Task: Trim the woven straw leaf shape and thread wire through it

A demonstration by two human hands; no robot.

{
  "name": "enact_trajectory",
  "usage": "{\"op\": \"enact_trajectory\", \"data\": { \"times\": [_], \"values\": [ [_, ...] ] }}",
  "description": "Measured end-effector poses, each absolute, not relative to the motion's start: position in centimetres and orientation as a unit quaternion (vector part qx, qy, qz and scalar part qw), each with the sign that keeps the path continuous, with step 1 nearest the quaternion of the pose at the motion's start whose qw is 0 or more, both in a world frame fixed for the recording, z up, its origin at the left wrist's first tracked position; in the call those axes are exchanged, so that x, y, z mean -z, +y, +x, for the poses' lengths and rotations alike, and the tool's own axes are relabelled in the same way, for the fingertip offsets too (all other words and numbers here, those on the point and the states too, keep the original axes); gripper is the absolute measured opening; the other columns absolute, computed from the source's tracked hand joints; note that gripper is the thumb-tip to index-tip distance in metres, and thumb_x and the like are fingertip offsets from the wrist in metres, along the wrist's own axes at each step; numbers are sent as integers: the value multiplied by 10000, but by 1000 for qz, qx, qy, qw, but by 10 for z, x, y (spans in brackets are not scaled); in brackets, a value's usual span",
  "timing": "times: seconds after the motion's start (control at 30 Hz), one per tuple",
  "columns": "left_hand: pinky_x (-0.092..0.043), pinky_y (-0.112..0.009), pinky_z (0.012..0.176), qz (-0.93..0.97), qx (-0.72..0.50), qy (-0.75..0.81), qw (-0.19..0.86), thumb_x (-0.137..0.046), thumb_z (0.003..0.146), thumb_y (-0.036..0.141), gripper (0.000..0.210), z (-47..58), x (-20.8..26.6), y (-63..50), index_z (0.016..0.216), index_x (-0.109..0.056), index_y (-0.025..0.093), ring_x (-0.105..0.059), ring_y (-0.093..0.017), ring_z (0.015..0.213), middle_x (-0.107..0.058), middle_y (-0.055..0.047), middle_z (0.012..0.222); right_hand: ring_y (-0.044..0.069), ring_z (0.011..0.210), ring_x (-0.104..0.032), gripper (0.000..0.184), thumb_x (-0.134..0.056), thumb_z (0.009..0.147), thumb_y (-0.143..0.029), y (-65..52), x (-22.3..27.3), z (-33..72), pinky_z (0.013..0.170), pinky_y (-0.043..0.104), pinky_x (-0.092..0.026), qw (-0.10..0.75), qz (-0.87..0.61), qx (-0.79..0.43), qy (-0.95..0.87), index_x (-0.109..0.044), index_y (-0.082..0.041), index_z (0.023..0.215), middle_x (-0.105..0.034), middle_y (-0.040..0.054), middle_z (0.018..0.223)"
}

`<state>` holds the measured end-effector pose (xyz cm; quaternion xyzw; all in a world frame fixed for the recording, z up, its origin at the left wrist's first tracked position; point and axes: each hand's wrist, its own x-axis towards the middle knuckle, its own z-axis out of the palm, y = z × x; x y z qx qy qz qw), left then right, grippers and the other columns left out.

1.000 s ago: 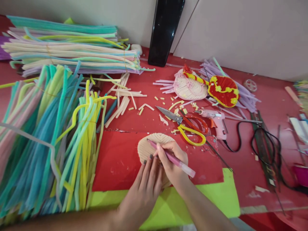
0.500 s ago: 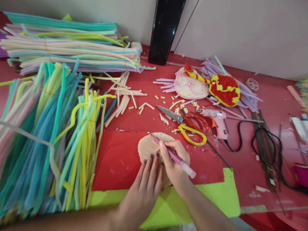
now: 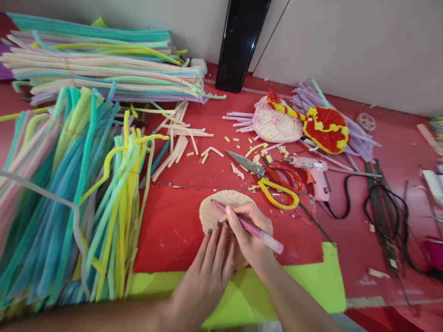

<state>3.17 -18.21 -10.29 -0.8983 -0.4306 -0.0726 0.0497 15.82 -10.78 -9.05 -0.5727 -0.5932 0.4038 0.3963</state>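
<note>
A beige, ridged, rounded piece (image 3: 216, 210) lies on a red sheet (image 3: 166, 230) in front of me. My left hand (image 3: 214, 258) rests flat on its lower left part, fingers stretched out. In my right hand (image 3: 254, 226) is a pink pen (image 3: 258, 229), its dark tip at the upper left of the beige piece and its pale end pointing down to the right. Both hands hide much of the piece's lower half. Just beyond my right hand lie scissors (image 3: 282, 200) with one red and one yellow handle loop.
Bundles of coloured pipe cleaners (image 3: 65, 184) fill the left side. A pink glue gun (image 3: 316, 175) with a black cord lies right of the scissors. Behind it are a white-pink oval (image 3: 277, 124) and a red-yellow oval (image 3: 327, 129). A lime-green sheet (image 3: 304, 286) lies under the red one.
The pen tip has shifted slightly left and down across the beige piece, with my right hand following. My left hand stays in place on the piece. The whole view has shifted slightly.
</note>
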Motion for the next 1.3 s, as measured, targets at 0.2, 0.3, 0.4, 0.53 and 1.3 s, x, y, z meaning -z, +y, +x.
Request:
{"op": "enact_trajectory", "data": {
  "times": [0.2, 0.3, 0.4, 0.53, 1.3],
  "values": [
    [-189, -504, 1110, -897, 73, -432, 53, -453, 816, 302, 535, 32, 105, -181, 1262, -457, 7, -511, -342, 1184, -487, -229, 1330, 140, 691, -663, 57, -605, 823, -171, -107, 87, 157, 682, 270, -546, 382, -565, -437, -586, -567, -195, 788, -670, 14, 733],
    [-204, -501, 1105, -898, 70, -432, 53, -455, 820, 313, 538, 32, 105, -181, 1266, -453, 11, -513, -338, 1182, -494, -223, 1326, 132, 665, -665, 64, -594, 832, -173, -106, 85, 156, 658, 258, -545, 395, -560, -457, -567, -550, -197, 793, -675, 5, 717],
    [-216, -501, 1099, -897, 76, -433, 52, -450, 816, 298, 534, 32, 104, -181, 1263, -454, 7, -520, -338, 1173, -505, -224, 1314, 133, 664, -666, 52, -597, 832, -180, -105, 84, 156, 656, 258, -542, 399, -567, -452, -561, -556, -195, 803, -681, 8, 717],
    [-206, -501, 1102, -896, 82, -433, 49, -431, 814, 260, 504, 32, 102, -181, 1248, -467, 7, -533, -335, 1159, -520, -223, 1297, 135, 636, -665, 87, -596, 833, -190, -104, 85, 156, 652, 262, -542, 384, -554, -485, -558, -548, -195, 761, -675, 0, 668],
    [-159, -464, 1143, -919, 58, -388, 27, -405, 782, 195, 602, 30, 98, -192, 1364, -380, 45, -366, -292, 1316, -346, -173, 1454, 70, 420, -420, 141, -595, 828, -268, -69, 68, 216, 545, 237, -517, 669, -589, -294, -346, -512, -211, 729, -399, -94, 484]
  ]
}}
